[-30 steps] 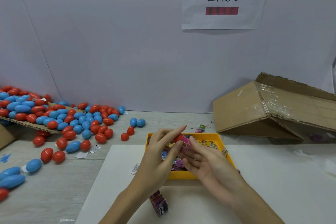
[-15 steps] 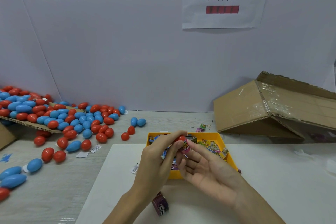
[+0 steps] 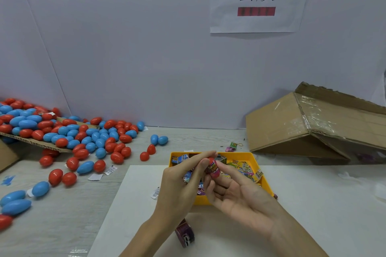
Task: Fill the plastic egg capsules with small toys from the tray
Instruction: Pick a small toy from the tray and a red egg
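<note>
A yellow tray (image 3: pixel 264 175) of several small colourful toy packets sits at the middle of the table. Over it my left hand (image 3: pixel 183 183) pinches a red egg capsule half (image 3: pixel 210 160) between thumb and fingers. A pink toy packet (image 3: pixel 215 170) sticks out of that half. My right hand (image 3: pixel 236 192), palm up with fingers nearly straight, touches the packet from the right with its thumb and forefinger. A big heap of red and blue egg capsules (image 3: pixel 83 137) lies at the left.
A white sheet (image 3: pixel 313 204) covers the table in front of me. A dark purple toy (image 3: pixel 184 233) lies on it below my left wrist. A tipped cardboard box (image 3: pixel 313 127) stands at the back right. Loose capsules (image 3: pixel 158 140) and paper slips are scattered left.
Both hands have drawn slightly nearer to me with the red capsule half and pink packet. The packet now sits deeper in the half.
</note>
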{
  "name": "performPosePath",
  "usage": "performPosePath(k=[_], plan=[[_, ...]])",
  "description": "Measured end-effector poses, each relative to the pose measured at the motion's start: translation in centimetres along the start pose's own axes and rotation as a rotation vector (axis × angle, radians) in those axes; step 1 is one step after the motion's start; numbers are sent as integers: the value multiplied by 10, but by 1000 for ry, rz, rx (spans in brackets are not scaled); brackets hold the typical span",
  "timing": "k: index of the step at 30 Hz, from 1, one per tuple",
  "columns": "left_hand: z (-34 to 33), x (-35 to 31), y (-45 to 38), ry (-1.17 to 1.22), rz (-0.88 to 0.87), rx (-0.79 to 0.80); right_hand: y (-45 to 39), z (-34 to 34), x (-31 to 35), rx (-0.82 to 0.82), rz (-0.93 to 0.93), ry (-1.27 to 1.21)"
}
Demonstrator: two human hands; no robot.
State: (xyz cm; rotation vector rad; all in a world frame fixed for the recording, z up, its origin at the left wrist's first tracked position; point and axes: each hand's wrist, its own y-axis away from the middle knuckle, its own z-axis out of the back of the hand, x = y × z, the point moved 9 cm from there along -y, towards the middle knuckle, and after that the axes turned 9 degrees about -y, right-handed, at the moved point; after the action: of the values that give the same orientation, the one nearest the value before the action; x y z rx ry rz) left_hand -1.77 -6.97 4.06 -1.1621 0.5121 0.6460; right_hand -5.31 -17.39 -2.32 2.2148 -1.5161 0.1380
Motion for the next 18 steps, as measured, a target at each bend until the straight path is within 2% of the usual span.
performPosePath(k=[7, 18], plan=[[-5, 6, -2, 212, 131, 44, 1, 2, 3, -20, 25, 25], [-3, 7, 0, 138, 118, 19, 3, 1, 2, -32, 29, 5]])
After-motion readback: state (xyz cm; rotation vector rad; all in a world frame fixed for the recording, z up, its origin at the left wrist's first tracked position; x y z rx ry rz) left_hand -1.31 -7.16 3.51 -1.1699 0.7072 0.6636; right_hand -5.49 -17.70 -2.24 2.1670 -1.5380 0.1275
